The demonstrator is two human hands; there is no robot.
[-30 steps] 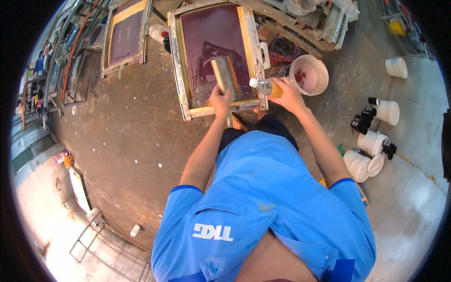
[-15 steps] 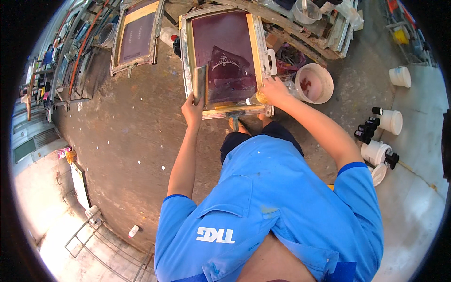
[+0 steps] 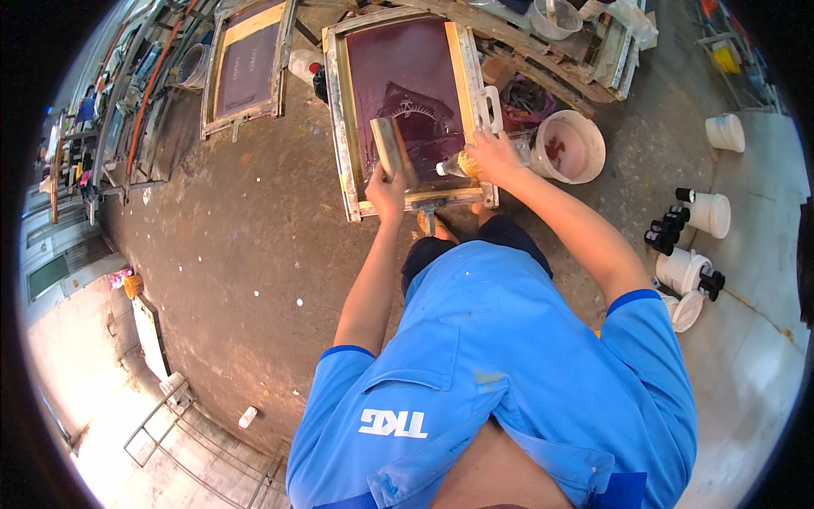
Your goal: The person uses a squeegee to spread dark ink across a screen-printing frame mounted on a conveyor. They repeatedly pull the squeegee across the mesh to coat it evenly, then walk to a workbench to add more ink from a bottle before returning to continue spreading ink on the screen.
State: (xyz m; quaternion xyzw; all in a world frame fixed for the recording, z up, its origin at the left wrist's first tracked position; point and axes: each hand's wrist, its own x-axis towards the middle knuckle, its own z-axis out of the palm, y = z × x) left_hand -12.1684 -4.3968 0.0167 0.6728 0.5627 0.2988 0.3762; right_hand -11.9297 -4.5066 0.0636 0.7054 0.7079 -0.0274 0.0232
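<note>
A screen-printing frame [image 3: 338, 110] with dark maroon mesh and yellow tape along its inner edges lies in front of me. A pale arc-shaped design and a darker wet-looking patch show on the mesh. My left hand [image 3: 387, 197] is closed round the end of a squeegee [image 3: 386, 146], which slants over the mesh's near left part. At the near right corner my right hand [image 3: 495, 158] grips a clear plastic bottle [image 3: 449, 167] with yellowish contents, tipped on its side, its neck to the left. A clamp-like metal piece [image 3: 430, 222] sits at the frame's near edge.
Right of the frame stand a white jug [image 3: 492, 109] and a stained bucket [image 3: 585, 146]. Another screen frame [image 3: 280, 85] is at the far left. Several white tubs [image 3: 708, 215] line the right side. Wooden pallets [image 3: 543, 68] lie behind.
My left hand has moved right with the squeegee, away from the frame's left edge and over the mesh. The bottle in my right hand has shifted slightly left.
</note>
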